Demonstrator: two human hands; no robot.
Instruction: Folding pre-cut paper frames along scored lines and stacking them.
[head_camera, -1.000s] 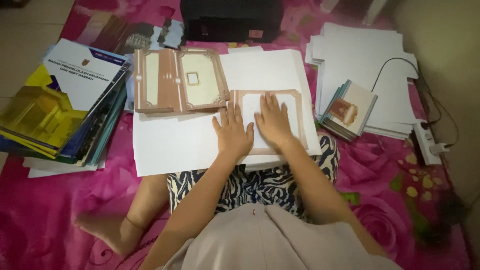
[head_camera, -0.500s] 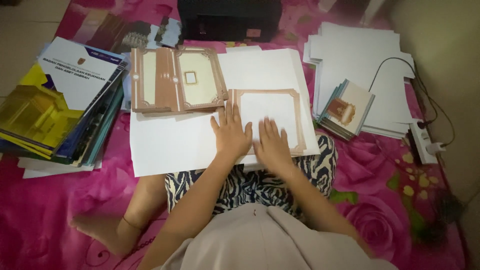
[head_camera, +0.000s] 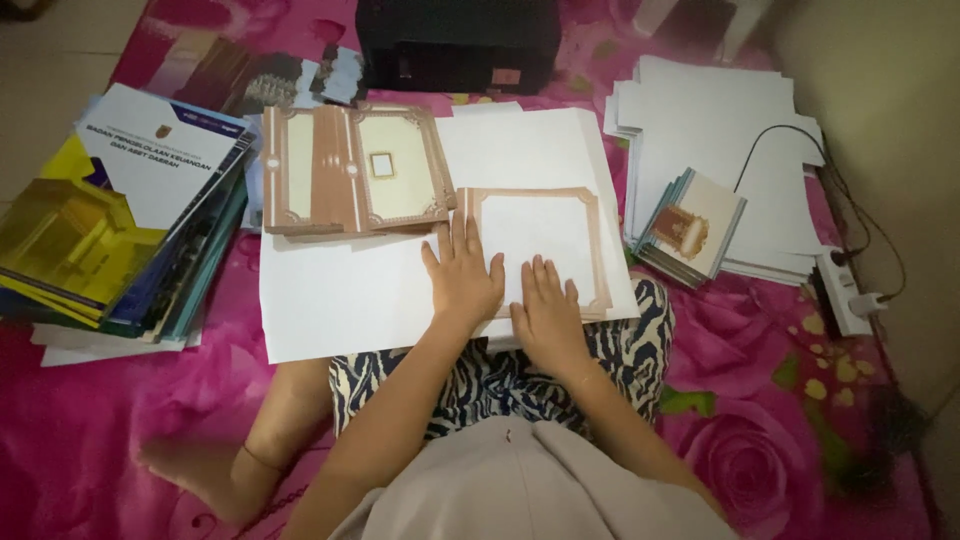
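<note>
A brown-bordered white card (head_camera: 545, 235) lies on a large white sheet (head_camera: 340, 290) spread over my lap. My left hand (head_camera: 462, 272) rests flat with fingers spread on the card's left edge. My right hand (head_camera: 545, 315) lies flat on the card's lower part, closer to me. Neither hand holds anything. An opened brown and cream folder cover (head_camera: 350, 167) lies just beyond the left hand.
A stack of colourful booklets (head_camera: 115, 215) sits at the left. A black box (head_camera: 455, 45) stands at the far side. White paper piles (head_camera: 715, 140) and a small stack of brown-printed cards (head_camera: 690, 228) lie right, by a power strip (head_camera: 840, 290) with cable.
My right hand has slid down the card toward me, from its upper middle to its lower edge. The left hand stays about where it was.
</note>
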